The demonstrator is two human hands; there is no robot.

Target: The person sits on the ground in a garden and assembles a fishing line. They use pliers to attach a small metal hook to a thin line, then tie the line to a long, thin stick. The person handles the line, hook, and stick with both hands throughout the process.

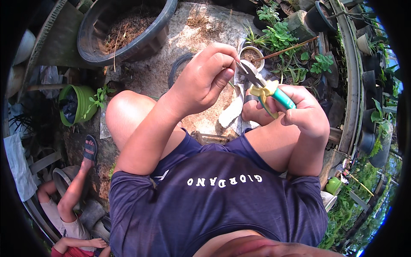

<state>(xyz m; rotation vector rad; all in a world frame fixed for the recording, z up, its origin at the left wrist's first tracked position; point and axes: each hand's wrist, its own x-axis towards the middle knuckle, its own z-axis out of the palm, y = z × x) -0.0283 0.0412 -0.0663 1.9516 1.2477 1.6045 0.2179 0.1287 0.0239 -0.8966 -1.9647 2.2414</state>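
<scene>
My right hand (306,109) is wrapped round the handles of a pair of pliers (269,92), green and yellow with metal jaws. The jaws point up and to the left, their tips right beside the fingertips of my left hand (207,77). That hand is closed in a pinch, its fingers bent in; whatever it pinches is too small or too hidden to make out. Both hands are held above the ground in front of my knees. Just beyond the jaws stands a small round pale pot (252,55) with brown soil.
A big black tub (150,49) with soil stands at the far left, a lime-green pot (79,105) nearer. A dark coil (173,70) lies on the ground behind my left hand. A thin brown stick (291,48) and leafy plants (276,36) are at the far right. Another person (72,214) sits at the lower left.
</scene>
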